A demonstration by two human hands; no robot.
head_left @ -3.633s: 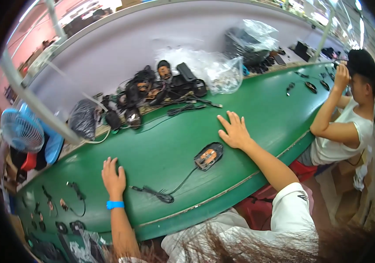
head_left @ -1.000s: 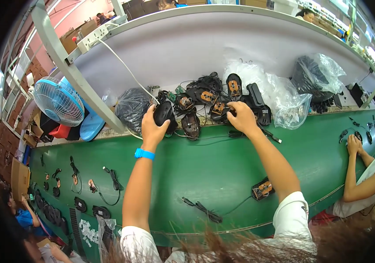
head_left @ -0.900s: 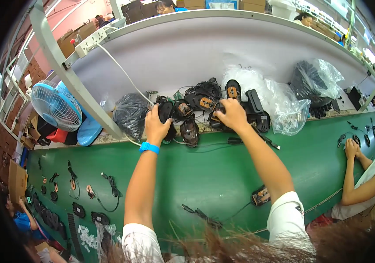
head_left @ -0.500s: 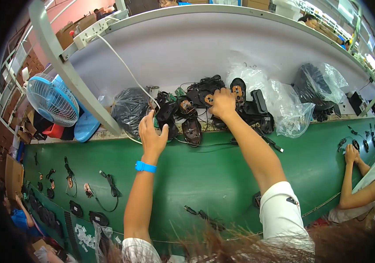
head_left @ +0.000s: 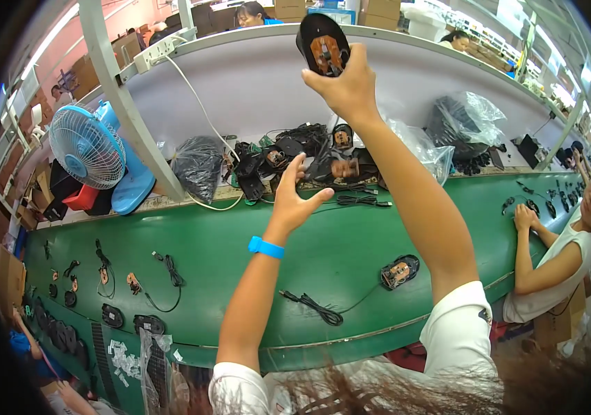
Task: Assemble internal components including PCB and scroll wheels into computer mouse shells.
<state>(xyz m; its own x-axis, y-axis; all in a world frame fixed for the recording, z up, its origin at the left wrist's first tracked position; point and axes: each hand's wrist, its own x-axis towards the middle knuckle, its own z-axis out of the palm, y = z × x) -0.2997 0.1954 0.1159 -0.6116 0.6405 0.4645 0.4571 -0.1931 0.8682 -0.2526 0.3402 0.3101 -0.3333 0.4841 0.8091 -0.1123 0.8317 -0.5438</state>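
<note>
High above the back of the bench, my right hand grips a black computer mouse without its top cover; an orange circuit board shows inside. My left hand, blue band on its wrist, hovers with fingers apart and holds nothing. Just beyond it lies a heap of black mouse parts and cables on the rear ledge. On the green work surface, another uncovered mouse rests near my right forearm, its cord running to a bundled cable.
A blue fan stands at the left beside a metal post. Clear plastic bags and a bag of black parts line the ledge. Boards with cables lie at left. A co-worker sits at right.
My right hand has risen from the heap with the uncovered mouse in it. My left hand has drawn back from the heap, toward the right. The view has shifted.
</note>
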